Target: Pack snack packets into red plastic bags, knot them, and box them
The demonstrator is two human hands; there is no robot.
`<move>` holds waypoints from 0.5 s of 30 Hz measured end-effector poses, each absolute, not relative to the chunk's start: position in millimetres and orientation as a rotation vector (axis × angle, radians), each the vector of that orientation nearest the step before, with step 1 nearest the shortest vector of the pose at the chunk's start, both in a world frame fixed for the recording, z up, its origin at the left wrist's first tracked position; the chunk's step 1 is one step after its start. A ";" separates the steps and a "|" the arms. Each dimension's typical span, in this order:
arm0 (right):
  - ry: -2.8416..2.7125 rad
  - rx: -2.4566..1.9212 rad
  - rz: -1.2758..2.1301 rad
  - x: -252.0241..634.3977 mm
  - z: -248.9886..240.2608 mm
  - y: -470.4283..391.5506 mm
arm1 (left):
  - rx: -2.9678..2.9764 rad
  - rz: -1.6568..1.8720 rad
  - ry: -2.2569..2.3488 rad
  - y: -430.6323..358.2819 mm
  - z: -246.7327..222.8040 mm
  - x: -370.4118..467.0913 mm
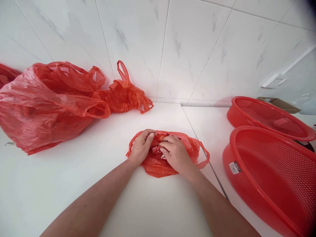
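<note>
A small red plastic bag (158, 170) lies with its mouth spread on the white table, one handle loop out to the right. Inside it are a red packet with gold lettering (161, 136) and a red-and-white patterned wrapped piece (156, 150). My left hand (141, 146) is closed at the bag's left rim, thumb against the fingers and fingertips beside the packet. My right hand (176, 154) reaches into the bag from the right. Its fingers are bent over the small contents, and what lies under them is mostly hidden.
A large red plastic bag (49, 108) rests at the left, with a smaller crumpled red bag (123, 95) by the tiled wall. Two red perforated baskets (247, 184) stand at the right, a cardboard box (283, 105) behind them. A seam crosses the white table (158, 204).
</note>
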State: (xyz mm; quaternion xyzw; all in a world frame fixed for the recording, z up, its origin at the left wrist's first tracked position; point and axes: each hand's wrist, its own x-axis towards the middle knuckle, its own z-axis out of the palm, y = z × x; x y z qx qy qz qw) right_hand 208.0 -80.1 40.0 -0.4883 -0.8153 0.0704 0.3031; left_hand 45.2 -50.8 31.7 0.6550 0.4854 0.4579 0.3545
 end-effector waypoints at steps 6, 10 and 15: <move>-1.934 -1.385 0.291 214.0 45.4 -79.4 | 1.814 1.163 1.054 -54.1 34.6 43.2; -1.860 -1.453 0.364 215.3 48.2 -79.4 | 1.920 1.064 1.024 -56.0 33.8 49.3; -1.832 -1.440 0.519 217.5 51.9 -80.4 | 1.935 1.038 1.139 -55.0 29.2 52.0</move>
